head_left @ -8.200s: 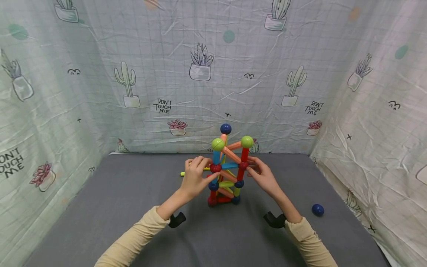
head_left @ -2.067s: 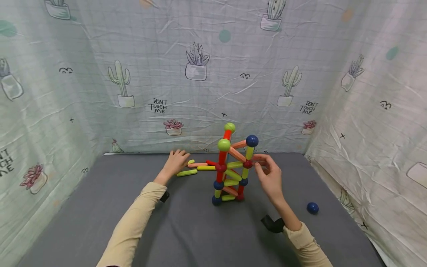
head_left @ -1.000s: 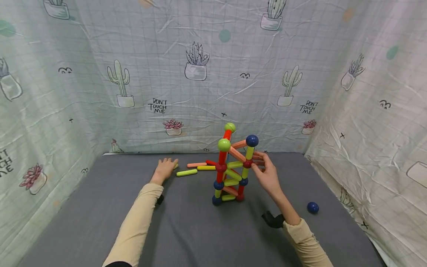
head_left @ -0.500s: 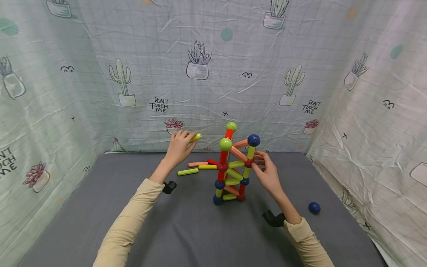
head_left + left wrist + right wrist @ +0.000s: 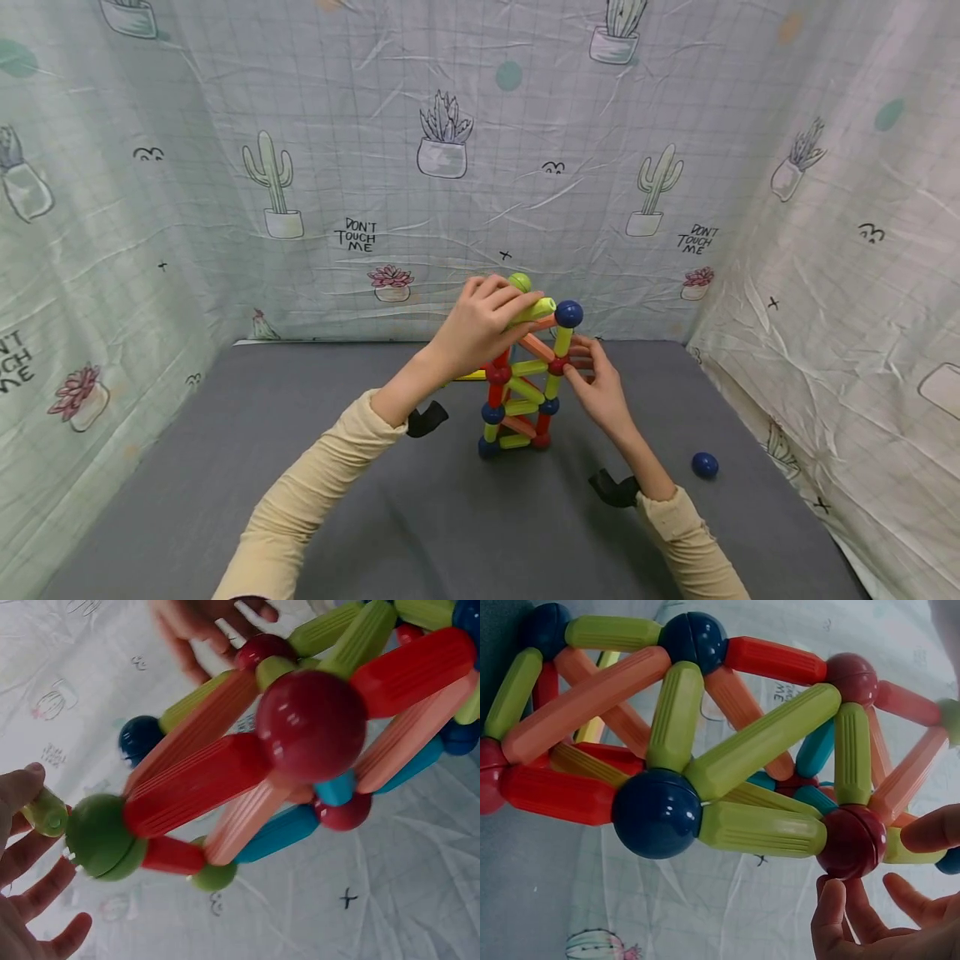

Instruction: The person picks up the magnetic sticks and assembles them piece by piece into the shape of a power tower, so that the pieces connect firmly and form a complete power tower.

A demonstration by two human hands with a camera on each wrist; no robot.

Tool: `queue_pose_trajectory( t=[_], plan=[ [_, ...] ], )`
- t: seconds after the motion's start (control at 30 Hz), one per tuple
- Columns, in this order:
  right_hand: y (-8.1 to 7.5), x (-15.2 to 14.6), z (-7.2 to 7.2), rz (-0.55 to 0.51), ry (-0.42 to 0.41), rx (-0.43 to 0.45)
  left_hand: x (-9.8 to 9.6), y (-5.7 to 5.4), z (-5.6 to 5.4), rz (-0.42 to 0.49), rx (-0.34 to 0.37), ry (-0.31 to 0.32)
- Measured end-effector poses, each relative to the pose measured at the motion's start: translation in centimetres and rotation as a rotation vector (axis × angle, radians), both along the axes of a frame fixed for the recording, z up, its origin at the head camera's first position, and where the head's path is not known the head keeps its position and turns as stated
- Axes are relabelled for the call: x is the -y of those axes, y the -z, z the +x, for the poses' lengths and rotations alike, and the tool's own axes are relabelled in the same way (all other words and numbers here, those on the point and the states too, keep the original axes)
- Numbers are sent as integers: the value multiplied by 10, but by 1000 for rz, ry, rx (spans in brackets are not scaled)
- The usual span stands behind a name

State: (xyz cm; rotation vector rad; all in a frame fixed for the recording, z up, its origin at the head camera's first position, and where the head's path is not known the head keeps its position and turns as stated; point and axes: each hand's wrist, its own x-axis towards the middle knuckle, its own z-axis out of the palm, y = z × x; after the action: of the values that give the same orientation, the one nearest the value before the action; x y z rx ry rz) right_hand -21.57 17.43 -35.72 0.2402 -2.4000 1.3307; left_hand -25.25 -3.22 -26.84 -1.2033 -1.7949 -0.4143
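Observation:
A tower of magnetic sticks and balls [image 5: 525, 408] stands upright on the grey table. Between thumb and fingers, my left hand [image 5: 480, 321] holds a light green magnetic stick [image 5: 537, 308] at the tower's top. In the left wrist view that green stick [image 5: 46, 815] is beside a green ball [image 5: 103, 836]; whether they touch I cannot tell. My left hand hides this ball in the head view. On the tower's right side, my right hand [image 5: 602, 392] pinches a red ball [image 5: 557, 365], below the dark blue top ball [image 5: 569, 314]. Fingertips meet the red ball [image 5: 851, 841] in the right wrist view.
A loose dark blue ball [image 5: 705, 465] lies on the table at the right. Behind the tower's left side a yellow stick [image 5: 472, 376] shows partly; my left arm covers the other loose sticks. A cactus-print cloth [image 5: 315, 283] hangs behind and at both sides.
The tower was turned between the oldest frame and the following one. Since then, my left hand took a green stick from the table, lifted it and carried it right to the tower's top.

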Motion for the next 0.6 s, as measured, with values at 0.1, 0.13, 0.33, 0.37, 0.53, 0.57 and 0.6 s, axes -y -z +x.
queue_pose_trajectory(
  t=[0.1,0.13,0.33,0.37,0.53,0.57,0.6],
  plan=[
    [-1,0,-1,17,-20,-22,-5,8,-3,-3,-12,-14],
    [-1,1,-1,20,-26,-23,-6,9,-4,-1,-15,-19],
    [-4,1,0,19,-45,-14,-12,11,-2,-30,-48,-144],
    [-4,1,-1,24,-45,-14,-14,10,0,-44,-54,-184],
    [-6,-1,-1,45,-40,-4,-26,7,12,-169,-20,-395],
    [-7,-1,-1,49,-41,-2,-29,7,14,-196,-3,-430],
    [-7,-1,-1,47,-43,0,-31,7,15,-220,10,-464]
  ],
)
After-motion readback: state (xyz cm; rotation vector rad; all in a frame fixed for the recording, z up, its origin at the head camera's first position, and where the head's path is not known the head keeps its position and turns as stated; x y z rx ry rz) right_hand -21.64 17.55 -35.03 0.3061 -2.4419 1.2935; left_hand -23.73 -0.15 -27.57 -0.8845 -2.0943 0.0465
